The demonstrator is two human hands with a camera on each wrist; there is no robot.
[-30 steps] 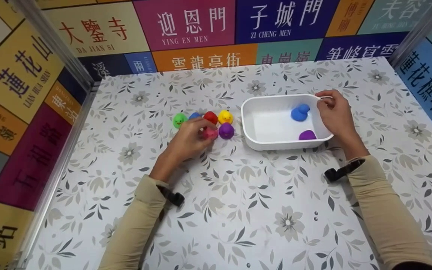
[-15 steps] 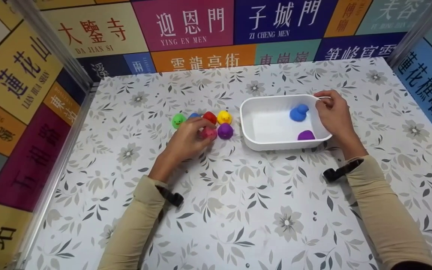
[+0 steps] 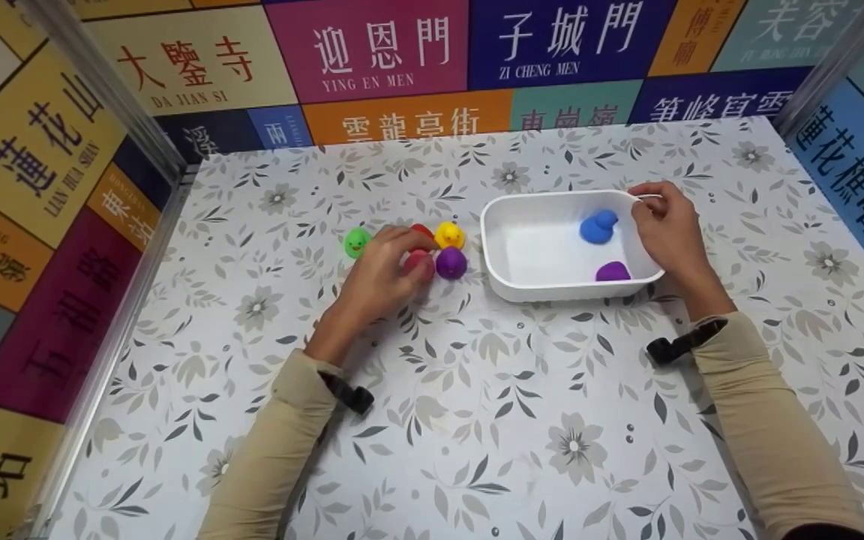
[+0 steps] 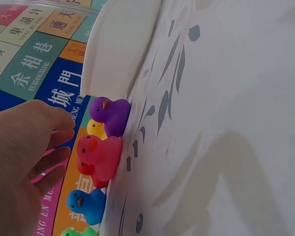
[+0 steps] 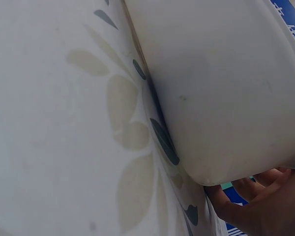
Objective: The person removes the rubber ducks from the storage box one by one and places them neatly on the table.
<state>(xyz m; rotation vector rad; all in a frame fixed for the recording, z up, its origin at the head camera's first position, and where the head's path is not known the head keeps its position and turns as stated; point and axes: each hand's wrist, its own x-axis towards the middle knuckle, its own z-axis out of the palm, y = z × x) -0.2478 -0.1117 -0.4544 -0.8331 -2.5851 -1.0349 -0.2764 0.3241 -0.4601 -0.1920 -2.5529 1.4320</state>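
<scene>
"Left hand, quick, where?"
"Left hand [image 3: 376, 277] is in at the duck cluster, right by the pink duck [image 4: 105, 157]."
"Grip?"
"Partly wide, fingers loosely bent. From the head view, thumb and fingers sit around the duck; the left wrist view shows a gap between fingertips and duck."
"Right hand [image 3: 672, 232]?"
"Narrow pinch on the white tub [image 3: 567, 291], at the rim of its right end."
"Pink duck's spot?"
"On the patterned tabletop [image 3: 477, 427], left of the tub. Purple duck [image 3: 451, 263] just beside it on the right, yellow duck [image 3: 450, 235] behind the purple. Red duck [image 3: 421, 228] is behind the pink, part covered by the hand."
"Rest of the cluster?"
"Green duck [image 3: 357, 241] at the left end. Blue duck [image 4: 88, 205] is hidden by the hand from the head, but the left wrist view has it between pink and green."
"Tub contents?"
"Second blue duck [image 3: 598, 226], right half. Purple toy [image 3: 613, 271] against the near wall, cut off by it; can't tell its full shape."
"Background?"
"Tan sleeves [image 3: 274, 442], coloured sign panels [image 3: 394, 45] behind the table. Next."
</scene>
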